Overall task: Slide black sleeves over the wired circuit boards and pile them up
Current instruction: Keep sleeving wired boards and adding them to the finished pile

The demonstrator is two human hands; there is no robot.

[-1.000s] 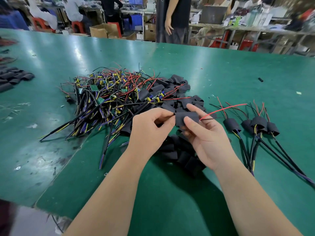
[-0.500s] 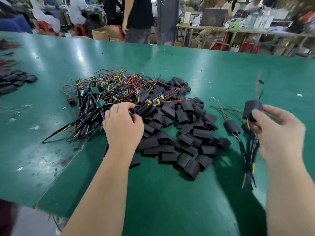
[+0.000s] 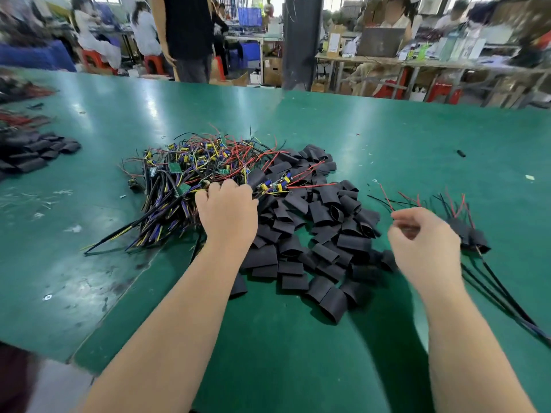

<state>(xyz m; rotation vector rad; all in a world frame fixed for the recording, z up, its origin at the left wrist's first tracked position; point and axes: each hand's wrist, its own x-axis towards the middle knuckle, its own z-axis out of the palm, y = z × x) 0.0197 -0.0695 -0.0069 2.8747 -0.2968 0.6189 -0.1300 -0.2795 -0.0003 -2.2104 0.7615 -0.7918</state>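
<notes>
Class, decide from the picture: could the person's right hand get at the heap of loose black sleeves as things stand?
Probably yes. The right hand hangs just right of the sleeves, looks empty, and nothing lies between them; the left hand is off in the wire tangle.

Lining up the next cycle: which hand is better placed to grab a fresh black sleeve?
Right. The right hand hovers empty beside the loose sleeves, while the left hand is curled into the tangle of wired boards.
</notes>
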